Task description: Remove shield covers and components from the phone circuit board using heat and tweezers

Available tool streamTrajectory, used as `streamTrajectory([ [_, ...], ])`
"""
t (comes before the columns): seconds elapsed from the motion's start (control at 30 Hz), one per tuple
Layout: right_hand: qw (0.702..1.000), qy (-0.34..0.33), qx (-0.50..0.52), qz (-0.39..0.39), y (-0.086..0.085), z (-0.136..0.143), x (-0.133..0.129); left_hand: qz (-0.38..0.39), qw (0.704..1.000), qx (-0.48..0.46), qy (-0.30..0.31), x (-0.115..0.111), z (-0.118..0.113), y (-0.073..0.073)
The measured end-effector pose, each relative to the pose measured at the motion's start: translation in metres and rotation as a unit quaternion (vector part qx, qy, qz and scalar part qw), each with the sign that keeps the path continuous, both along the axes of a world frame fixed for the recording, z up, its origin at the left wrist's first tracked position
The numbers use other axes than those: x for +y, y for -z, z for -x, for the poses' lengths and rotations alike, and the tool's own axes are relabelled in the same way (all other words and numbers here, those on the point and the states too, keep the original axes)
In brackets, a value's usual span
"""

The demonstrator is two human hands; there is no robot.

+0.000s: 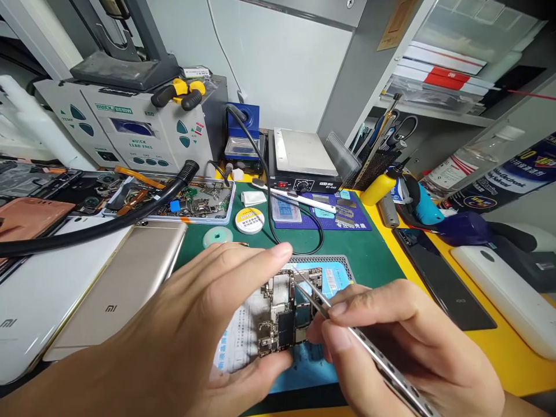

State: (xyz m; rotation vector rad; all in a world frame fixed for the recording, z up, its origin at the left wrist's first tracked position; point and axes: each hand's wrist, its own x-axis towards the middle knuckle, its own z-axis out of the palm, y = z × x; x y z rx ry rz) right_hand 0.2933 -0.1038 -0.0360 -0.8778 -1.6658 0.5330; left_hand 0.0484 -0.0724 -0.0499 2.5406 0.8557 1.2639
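Note:
A small phone circuit board (284,324) with a dark chip is held above a blue and white printed sheet (237,336). My left hand (204,313) grips the board between its thumb, at the lower edge, and its fingers, which reach over the top. In my right hand (391,336) are silver metal tweezers (369,347), pinched between thumb and index finger. The two tweezer tips are slightly apart and lie over the upper part of the board; whether they touch it I cannot tell. Other fingers of my right hand are near the board's right edge.
Gold and white phones (121,278) lie at left, near a tray of parts (212,200). A black hose (165,200) crosses there from the grey hot-air station (130,124). Behind are a heating plate (304,153) and a round tin (249,220). A black phone (443,278) lies right.

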Motion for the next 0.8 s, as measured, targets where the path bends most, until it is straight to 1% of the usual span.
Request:
streamTrajectory([
  [0.07, 1.000, 0.000, -0.002, -0.001, 0.0005, -0.0001, 0.0014, -0.002, 1.000, 0.001, 0.001, 0.0000, -0.0009, 0.0001],
  [0.2, 1.000, -0.006, 0.007, 0.002, 0.0008, 0.0015, 0.0031, 0.013, 1.000, -0.006, -0.017, -0.0015, -0.0009, 0.0034],
  [0.37, 1.000, -0.007, 0.009, -0.008, -0.0012, 0.0020, 0.0044, 0.017, 1.000, 0.002, -0.004, -0.0020, 0.0035, 0.0075],
  [0.5, 1.000, -0.005, 0.000, -0.027, -0.0038, 0.0033, 0.0057, 0.020, 1.000, -0.007, -0.014, -0.0016, 0.0034, 0.0067],
  [0.63, 0.999, 0.002, -0.001, -0.033, -0.0049, 0.0044, 0.0067, 0.006, 1.000, -0.002, -0.006, -0.0021, 0.0016, 0.0057],
  [0.8, 0.999, 0.004, -0.008, -0.035, -0.0038, 0.0059, 0.0057, 0.025, 0.999, -0.022, -0.032, -0.0038, -0.0012, 0.0074],
])
